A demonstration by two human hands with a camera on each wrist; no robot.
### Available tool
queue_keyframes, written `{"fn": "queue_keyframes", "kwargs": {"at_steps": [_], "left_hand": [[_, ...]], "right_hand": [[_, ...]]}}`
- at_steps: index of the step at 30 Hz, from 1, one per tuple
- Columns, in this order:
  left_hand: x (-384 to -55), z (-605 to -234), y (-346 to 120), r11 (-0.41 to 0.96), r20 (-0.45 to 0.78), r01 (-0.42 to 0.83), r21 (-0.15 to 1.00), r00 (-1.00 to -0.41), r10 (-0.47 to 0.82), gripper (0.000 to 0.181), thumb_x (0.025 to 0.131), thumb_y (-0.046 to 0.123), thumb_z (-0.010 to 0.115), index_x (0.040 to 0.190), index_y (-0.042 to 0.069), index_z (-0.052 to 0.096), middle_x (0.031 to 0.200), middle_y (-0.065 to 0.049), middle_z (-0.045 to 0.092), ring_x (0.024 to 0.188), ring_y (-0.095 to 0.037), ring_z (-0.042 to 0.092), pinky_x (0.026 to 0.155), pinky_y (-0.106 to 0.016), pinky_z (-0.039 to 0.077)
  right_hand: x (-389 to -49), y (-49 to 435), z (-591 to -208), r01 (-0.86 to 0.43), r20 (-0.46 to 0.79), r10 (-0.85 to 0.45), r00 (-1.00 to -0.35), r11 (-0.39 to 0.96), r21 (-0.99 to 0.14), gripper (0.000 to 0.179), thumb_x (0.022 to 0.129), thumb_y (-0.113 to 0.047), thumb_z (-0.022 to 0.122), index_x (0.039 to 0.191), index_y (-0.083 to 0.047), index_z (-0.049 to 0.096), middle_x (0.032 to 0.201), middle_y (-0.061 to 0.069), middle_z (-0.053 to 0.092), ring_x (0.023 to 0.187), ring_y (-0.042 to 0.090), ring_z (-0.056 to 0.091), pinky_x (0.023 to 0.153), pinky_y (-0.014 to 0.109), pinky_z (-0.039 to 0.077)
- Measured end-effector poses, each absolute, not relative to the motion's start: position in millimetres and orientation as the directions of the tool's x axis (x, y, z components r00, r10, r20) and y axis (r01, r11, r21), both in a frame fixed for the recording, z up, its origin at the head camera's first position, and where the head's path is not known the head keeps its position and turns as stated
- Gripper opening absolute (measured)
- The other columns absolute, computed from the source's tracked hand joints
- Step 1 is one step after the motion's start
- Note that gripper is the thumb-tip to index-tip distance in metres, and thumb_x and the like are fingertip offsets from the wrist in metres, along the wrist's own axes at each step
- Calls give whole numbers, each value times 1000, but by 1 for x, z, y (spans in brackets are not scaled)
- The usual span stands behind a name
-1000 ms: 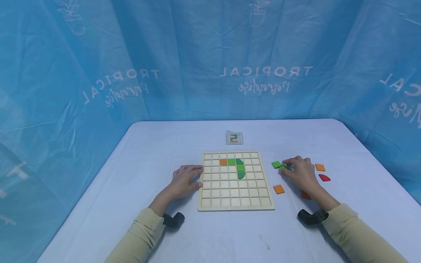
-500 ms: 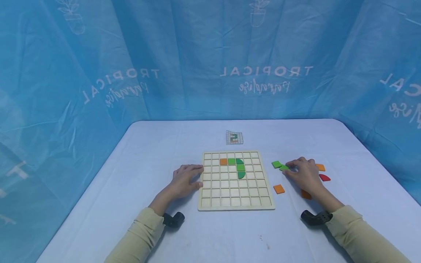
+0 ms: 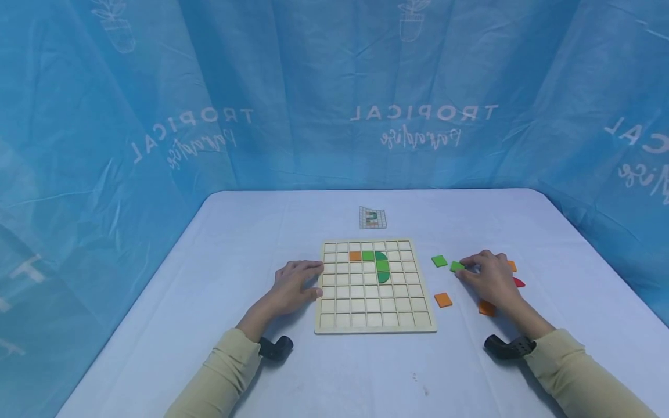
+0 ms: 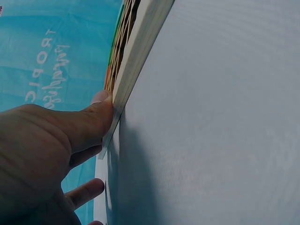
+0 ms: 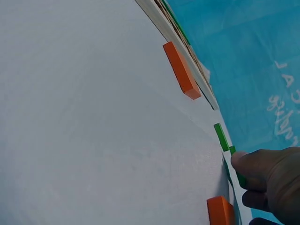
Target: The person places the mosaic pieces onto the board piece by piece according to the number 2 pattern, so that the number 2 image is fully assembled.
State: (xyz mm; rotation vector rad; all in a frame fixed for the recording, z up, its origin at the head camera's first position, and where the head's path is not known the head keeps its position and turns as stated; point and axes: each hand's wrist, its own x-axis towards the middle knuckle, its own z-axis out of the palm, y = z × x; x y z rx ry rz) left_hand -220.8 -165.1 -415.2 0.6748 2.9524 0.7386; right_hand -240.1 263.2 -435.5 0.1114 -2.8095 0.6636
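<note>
My left hand [image 3: 292, 290] rests at the left edge of a pale wooden grid board [image 3: 360, 305]. In the left wrist view its thumb [image 4: 101, 110] lies against the board's side, fingers extended. On the board sit an orange square, green squares and dark green rounded pieces. To the right of the board, my right hand [image 3: 491, 278] pinches a bright green square tile [image 3: 457, 266] between thumb and fingers, low over the table. Just left of it lies another green square tile [image 3: 439, 261]. The fingers hide part of the pinched tile.
An orange square tile [image 3: 443, 299] lies near the board's right edge, and another orange tile [image 3: 486, 308] beside the right wrist. A red piece [image 3: 518, 282] and an orange tile [image 3: 513, 266] are partly behind the right hand. A small grid-patterned card [image 3: 372, 218] lies beyond the board.
My right hand has slid a little to the right with the green tile, which now lies apart from the other green tile. The left hand stays in place on the board's edge.
</note>
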Motion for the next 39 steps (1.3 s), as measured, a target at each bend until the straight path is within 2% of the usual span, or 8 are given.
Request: {"fn": "queue_keyframes", "kwargs": {"at_steps": [5,10,15,24,28,33,39], "left_hand": [[-222,-416,-166,793,81,407,452,-905,418,55,91,24,67,139,5,50,145,-8,44,132,-36,33,103,-59,22],[-222,-416,-166,785,89,419,457,-900,428,54,92,24,67,140,5,50,145,-8,44,132,-36,33,102,-59,22],[-222,-417,-168,780,96,429,456,-895,436,54,92,24,67,140,4,50,144,-8,44,131,-36,33,101,-60,23],[-222,-416,-168,789,87,413,455,-902,423,54,92,24,67,139,5,50,144,-7,45,131,-35,34,102,-59,22],[-222,-417,-168,792,84,407,455,-905,417,54,91,25,67,139,5,51,144,-7,45,131,-34,34,102,-58,23],[-222,-417,-168,791,89,411,453,-904,419,54,91,24,67,139,5,51,144,-7,45,131,-34,34,102,-59,23],[-221,-417,-168,781,102,425,458,-898,429,55,91,24,68,139,5,50,144,-7,45,131,-35,34,102,-59,23]], "right_hand": [[-239,257,-430,-170,280,-38,-959,869,-464,33,81,-15,77,108,3,70,105,21,57,98,39,42,74,47,38],[-237,241,-423,-176,247,-50,-968,837,-519,33,82,-16,75,109,2,70,109,21,57,104,39,41,77,49,40],[-235,218,-418,-202,238,-79,-968,809,-552,29,82,-15,75,107,1,72,107,17,59,102,36,42,79,48,37],[-237,180,-418,-345,331,-187,-925,776,-528,26,79,-14,78,102,-1,74,98,12,61,92,32,45,81,50,35],[-239,165,-418,-377,331,-223,-917,756,-535,27,79,-16,79,102,-3,74,97,9,61,92,31,45,82,50,35],[-242,148,-419,-392,316,-253,-915,745,-540,26,79,-17,80,101,-6,75,95,5,60,92,28,45,77,45,36],[-246,132,-421,-454,349,-309,-885,738,-499,23,76,-16,82,97,-8,76,92,4,61,87,27,45,75,46,35]]}}
